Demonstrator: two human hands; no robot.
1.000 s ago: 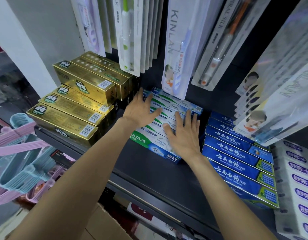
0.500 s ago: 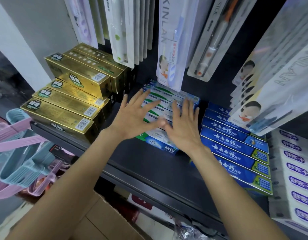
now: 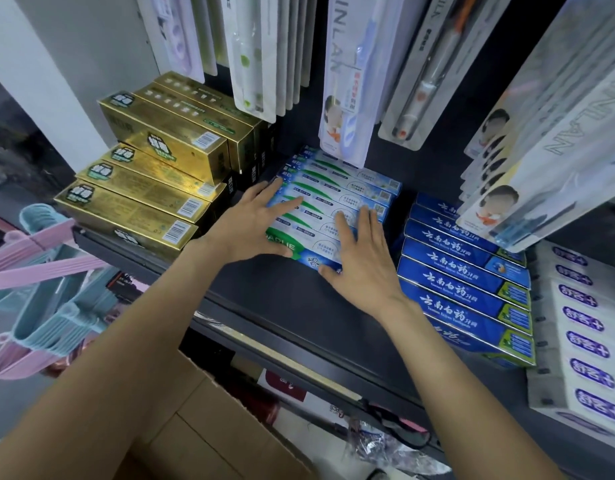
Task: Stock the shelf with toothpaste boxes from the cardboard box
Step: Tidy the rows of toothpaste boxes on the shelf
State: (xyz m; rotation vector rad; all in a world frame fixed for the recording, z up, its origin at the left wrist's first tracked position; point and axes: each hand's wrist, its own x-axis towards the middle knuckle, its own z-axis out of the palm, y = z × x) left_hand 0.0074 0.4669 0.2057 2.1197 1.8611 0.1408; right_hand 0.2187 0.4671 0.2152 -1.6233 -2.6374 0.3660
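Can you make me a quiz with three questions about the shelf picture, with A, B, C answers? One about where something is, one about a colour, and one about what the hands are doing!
1. Where are the gold toothpaste boxes?
A. At the left end of the shelf
B. Inside the cardboard box
C. Hanging on hooks

2. What colour are the boxes just right of the right hand?
A. Red
B. Blue
C. Black

3. What are the two hands doing?
A. Holding a toothbrush
B. Making fists in the air
C. Lying flat, fingers spread, on the white-and-green toothpaste boxes

Answers:
1. A: the gold boxes are stacked at the shelf's left end.
2. B: the blue toothpaste boxes lie in a row beside that hand.
3. C: the left hand and the right hand both rest open on top of those boxes.
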